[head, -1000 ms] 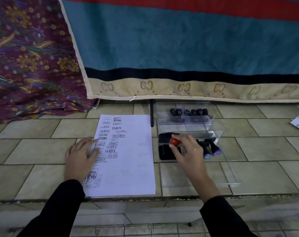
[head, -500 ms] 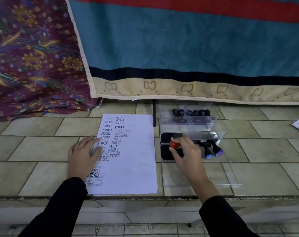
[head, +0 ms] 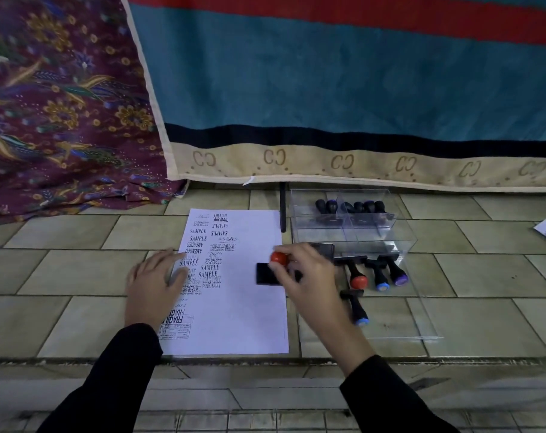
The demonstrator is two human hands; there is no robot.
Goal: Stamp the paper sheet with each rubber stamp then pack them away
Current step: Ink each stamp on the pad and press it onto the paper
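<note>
Right hand, fingers pinching the red stamp, has brought it from the pad over the paper, bare right half; left hand lies flat there. Next print looks imminent.

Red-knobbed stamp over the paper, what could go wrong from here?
1. The right hand grips the red-knobbed stamp up by its knob, so the base may land tilted and print patchy.
2. The left hand presses only the left edge of the paper; the right side could shift and smear the print.
3. The blue-capped stamp lies right beside the right wrist and could get knocked away.
</note>
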